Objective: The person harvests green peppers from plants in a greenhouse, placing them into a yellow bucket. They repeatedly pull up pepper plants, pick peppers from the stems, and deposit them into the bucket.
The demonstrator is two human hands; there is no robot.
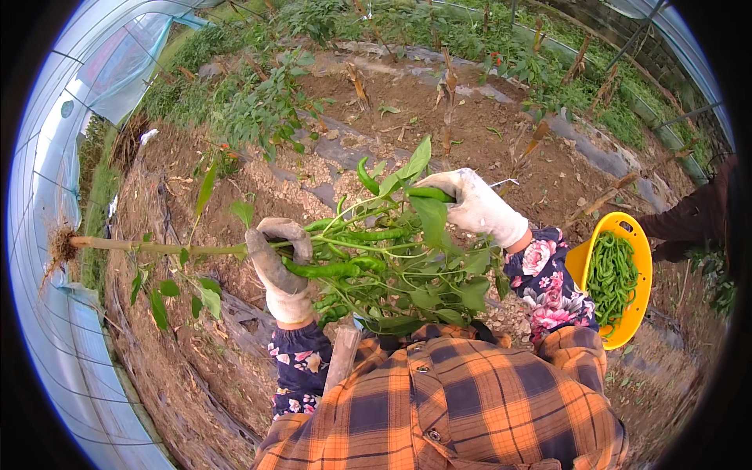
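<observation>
An uprooted pepper plant [388, 249] lies across in front of me, its root ball [61, 245] towards the left. My left hand [279, 258], in a white work glove with a grey palm, is closed around the main stem just below the leafy branches. Several long green peppers [332, 270] hang among the leaves to its right. My right hand [476, 202], in a similar glove, has a green pepper [432, 194] between its thumb and fingers at the far side of the foliage. Leaves hide where that pepper's stem end is.
A yellow plastic basket [640, 282] full of green peppers stands at the right. Beyond it is a person's dark-clothed leg [687, 220]. Dry stakes [449, 88] stand in the soil ahead, with pepper plants [264, 106] behind. Plastic greenhouse film [47, 170] curves along the left.
</observation>
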